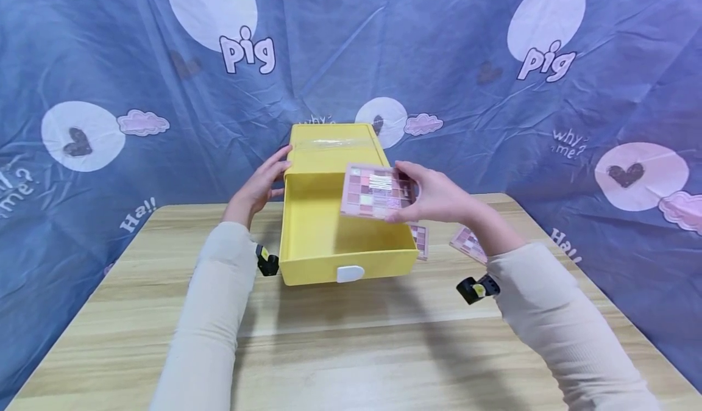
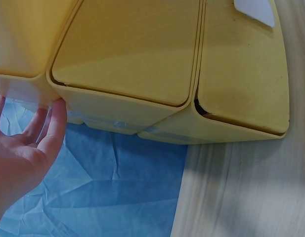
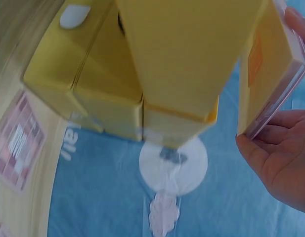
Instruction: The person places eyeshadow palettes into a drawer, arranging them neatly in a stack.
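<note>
My right hand [image 1: 439, 194] pinches a pink eyeshadow palette [image 1: 373, 192] by its edges, thumb on one side and fingers on the other. The palette is held tilted above the right part of a pulled-out yellow drawer [image 1: 309, 222], which has a white handle tab [image 1: 350, 273]. In the right wrist view the palette's underside [image 3: 263, 64] faces the drawer. My left hand [image 1: 260, 182] rests its extended fingertips on the left side of the yellow drawer unit [image 1: 334, 158]. In the left wrist view those fingers [image 2: 56, 126] touch the unit's wall. Inside the drawer, bare yellow floor shows.
Two lower drawers, a middle one [image 2: 127, 49] and a bottom one [image 2: 243, 69], are closed beneath the pulled-out one. More palettes lie on the wooden table [image 1: 351, 350]: one [image 1: 420, 240] partly behind the drawer, another [image 1: 468, 243] farther right. A blue printed cloth [image 1: 329, 45] hangs behind.
</note>
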Action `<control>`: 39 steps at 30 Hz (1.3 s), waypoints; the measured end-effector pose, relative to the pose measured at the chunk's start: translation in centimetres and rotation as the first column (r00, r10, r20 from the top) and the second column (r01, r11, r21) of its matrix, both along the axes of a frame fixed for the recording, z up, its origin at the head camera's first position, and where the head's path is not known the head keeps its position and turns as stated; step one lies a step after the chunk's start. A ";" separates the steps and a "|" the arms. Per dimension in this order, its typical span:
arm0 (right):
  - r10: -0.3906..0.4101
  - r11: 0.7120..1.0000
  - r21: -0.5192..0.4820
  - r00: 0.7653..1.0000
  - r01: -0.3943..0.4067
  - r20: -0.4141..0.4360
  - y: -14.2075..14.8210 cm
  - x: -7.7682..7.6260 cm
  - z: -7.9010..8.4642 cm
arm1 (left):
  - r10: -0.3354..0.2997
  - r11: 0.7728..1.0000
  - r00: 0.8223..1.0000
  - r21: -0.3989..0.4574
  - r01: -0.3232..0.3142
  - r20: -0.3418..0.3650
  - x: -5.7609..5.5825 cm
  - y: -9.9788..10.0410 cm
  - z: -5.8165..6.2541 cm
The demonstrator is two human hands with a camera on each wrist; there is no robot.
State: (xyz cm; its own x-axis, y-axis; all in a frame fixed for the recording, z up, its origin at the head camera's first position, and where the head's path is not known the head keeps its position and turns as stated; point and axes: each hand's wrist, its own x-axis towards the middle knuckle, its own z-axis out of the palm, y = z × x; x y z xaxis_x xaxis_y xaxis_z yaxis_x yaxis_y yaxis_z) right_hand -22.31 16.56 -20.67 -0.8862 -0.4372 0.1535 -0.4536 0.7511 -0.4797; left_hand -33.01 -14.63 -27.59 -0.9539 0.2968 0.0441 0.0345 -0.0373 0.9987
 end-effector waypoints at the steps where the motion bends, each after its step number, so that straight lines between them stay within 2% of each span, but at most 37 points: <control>1: 0.008 1.000 0.002 1.000 -0.008 0.000 -0.5 0.1 0.0 | 0.002 1.000 1.000 -0.002 -0.002 -0.002 0.0 0.0 0.0; 9: 0.094 0.995 0.040 0.995 -0.093 -0.041 -3.5 -0.1 -0.8 | 0.012 1.000 1.000 0.002 -0.012 -0.005 0.0 0.0 -0.1; 19: 0.187 0.981 0.057 0.981 -0.184 -0.053 -5.8 -0.4 -2.9 | 0.024 0.999 0.999 -0.020 -0.024 -0.022 -0.1 0.2 -0.5; 24: 0.231 0.969 0.111 0.970 -0.222 -0.076 -6.8 -0.5 -3.5 | 0.031 0.999 0.999 -0.021 -0.032 -0.035 0.1 0.0 -0.5; 39: 0.265 0.934 0.262 0.963 -0.243 -0.052 -8.0 -0.5 -4.2 | 0.034 0.999 0.999 -0.005 -0.034 -0.028 0.1 0.1 -0.4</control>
